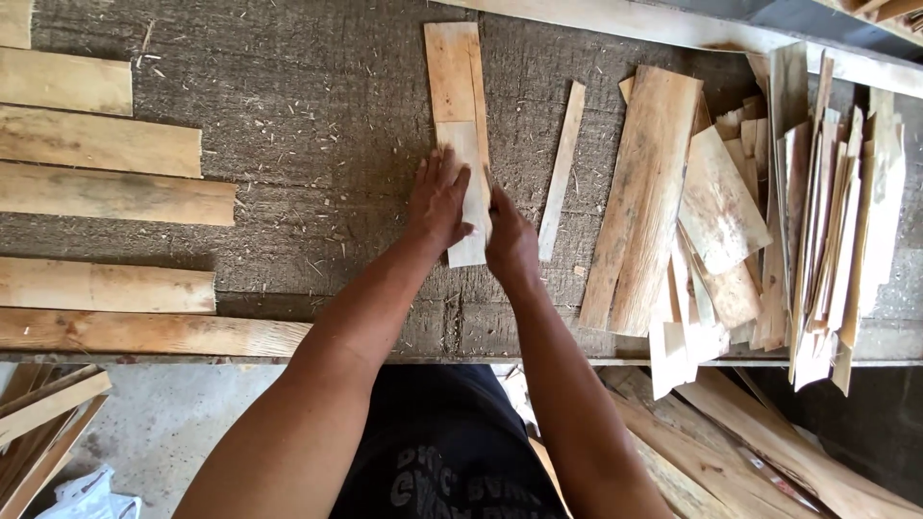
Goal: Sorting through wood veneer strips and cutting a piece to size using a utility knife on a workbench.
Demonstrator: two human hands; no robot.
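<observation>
Head camera looks straight down on both my hands, which meet on a pale wooden slat lying lengthwise away from me on the desk. My left hand lies flat and open on the slat's left side, fingers spread and pointing away from me, palm pressing down on the wood. My right hand is against the slat's right edge, fingers curled toward it – whether it truly clamps the edge or only rests there I cannot tell. The slat's near end sticks out just below my hands, and its far end overlaps a second, slightly darker board that runs on toward the back of the desk. Just to the right, apart from my hands, a narrow thin strip lies at a slight slant. Further right sits a wide weathered plank, and touching it a loose heap of thin offcuts, many standing on edge and leaning together. Along the left side of the desk a row of longer boards lies crosswise, one below the other, well apart from the slat I am touching. The desk surface is dark and rough, scattered with sawdust and splinters. Below the desk's near edge more planks lie on the floor to my right – and a few on my left
</observation>
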